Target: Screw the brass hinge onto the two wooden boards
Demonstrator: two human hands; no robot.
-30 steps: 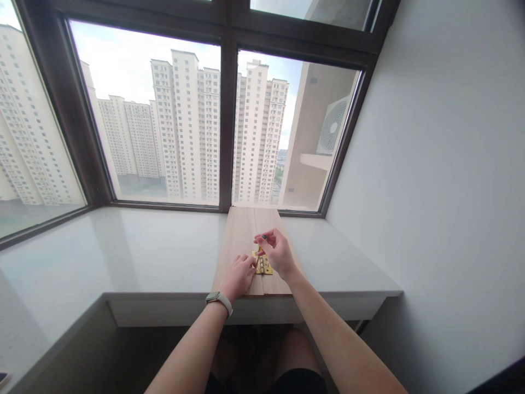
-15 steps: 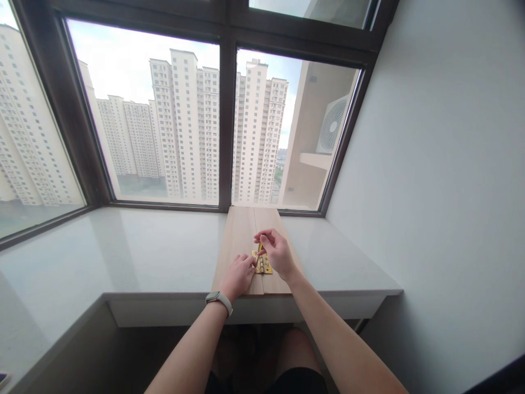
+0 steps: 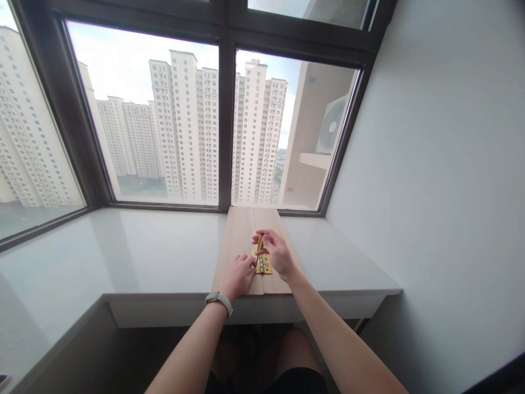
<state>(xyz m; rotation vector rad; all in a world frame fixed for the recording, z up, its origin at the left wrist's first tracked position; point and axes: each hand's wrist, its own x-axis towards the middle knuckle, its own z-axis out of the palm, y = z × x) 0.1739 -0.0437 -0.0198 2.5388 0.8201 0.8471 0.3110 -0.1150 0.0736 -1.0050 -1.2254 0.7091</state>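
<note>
- Right hand [image 3: 279, 255]: grip closed, with the fingertips pinched round the top of a small yellow screwdriver [image 3: 260, 244].
- The screwdriver stands near upright, straight below the grip. Its tip is down at the far end of the brass hinge [image 3: 264, 266], but the tip itself is too small to make out.
- The hinge lies flat across the seam of two wooden boards [image 3: 240, 235], long axis running away from the person.
- Left hand [image 3: 238, 276]: fingers curled, tips at the hinge's left edge. I cannot tell whether this grip pinches or only presses.
- The boards rest on a pale worktop [image 3: 156, 251] under the window.
- There is a watch [image 3: 219, 299] on the left wrist.
</note>
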